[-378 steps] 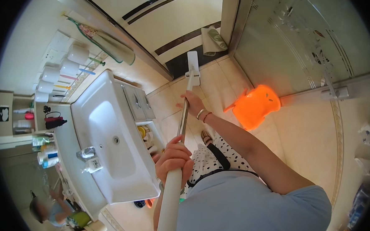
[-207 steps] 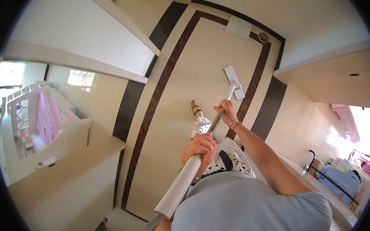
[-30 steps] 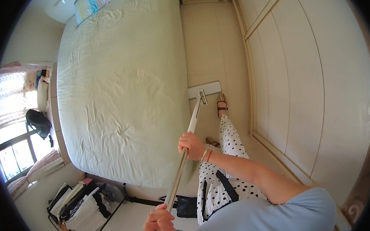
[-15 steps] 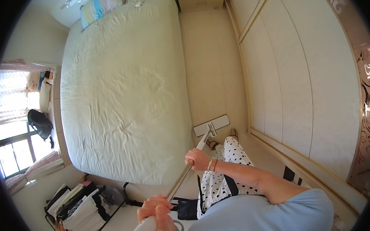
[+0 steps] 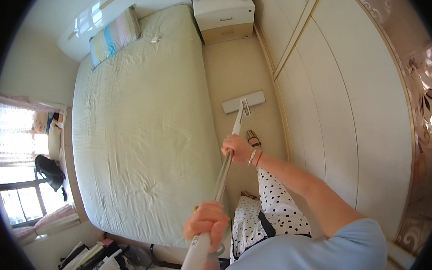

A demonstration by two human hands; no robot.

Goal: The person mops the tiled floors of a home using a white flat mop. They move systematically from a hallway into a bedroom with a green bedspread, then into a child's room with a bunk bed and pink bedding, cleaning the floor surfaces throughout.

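A large bed (image 5: pixel 138 131) in a pale green sheet lies to the left of the fingers of the right hand (image 5: pixel 238 148), and the fingers of the left hand (image 5: pixel 207 223) show against its near edge. A tall white wardrobe (image 5: pixel 334 107) with gold trim stands well to the right of both sets of fingers. The beige floor (image 5: pixel 231 70) runs as a strip ahead of them, between bed and wardrobe. Far to the left of the fingers is a bright window (image 5: pixel 22 195) with its curtain drawn up. Well ahead, past the strip's far end, stands a nightstand (image 5: pixel 224 20) with drawers.

Both hands grip a white flat mop (image 5: pixel 222 177): the left fingers wrap the thick white handle at the near end, while the right fingers close around the pole farther along, a silvery length showing between them. Its rectangular mop head (image 5: pixel 234 105) rests on the floor ahead of the right fingers, near the bed's side.

A striped pillow (image 5: pixel 115 36) lies far ahead and left of the fingers, on the bed. A black bag (image 5: pixel 49 171) hangs by the window, well left. A brown strapped sandal (image 5: pixel 253 138) is on the floor just right of the right fingers. Just behind those fingers, the wrist carries a light bangle (image 5: pixel 252 158) and a red cord (image 5: pixel 259 159).
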